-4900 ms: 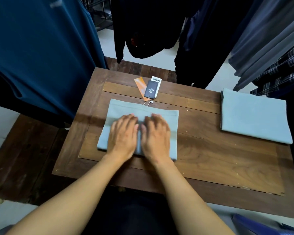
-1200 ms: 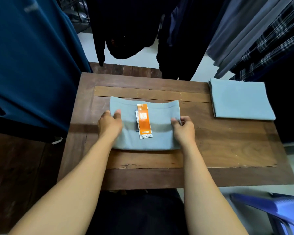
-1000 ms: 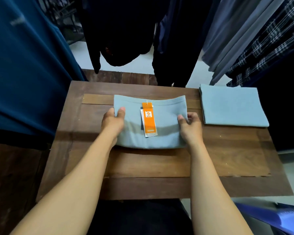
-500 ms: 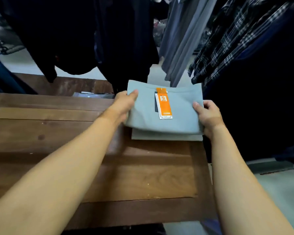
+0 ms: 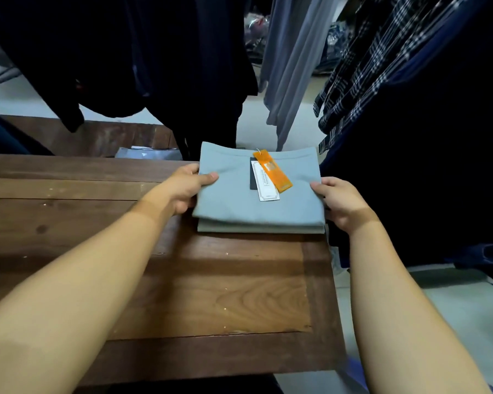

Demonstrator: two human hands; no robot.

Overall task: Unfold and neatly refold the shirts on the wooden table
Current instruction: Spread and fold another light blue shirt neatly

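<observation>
A folded light blue shirt [image 5: 234, 200] with an orange tag [image 5: 272, 170] and a white tag on top lies on a second folded light blue shirt [image 5: 256, 229], of which only the near edge shows. The pile sits at the far right corner of the wooden table [image 5: 205, 294]. My left hand [image 5: 187, 187] grips the top shirt's left edge, thumb on top. My right hand [image 5: 340, 201] holds the right edge, thumb on top and fingers hidden beneath.
Dark garments, grey clothes [image 5: 291, 66] and a plaid shirt [image 5: 356, 72] hang close behind and to the right of the table. A pale plastic package [image 5: 145, 152] lies on the wooden floor beyond the table's far edge. The table's right edge runs just past the pile.
Both hands lifted the folded shirt from the table's middle and carried it right onto the other folded shirt. In the last half second it settled lower on the pile.
</observation>
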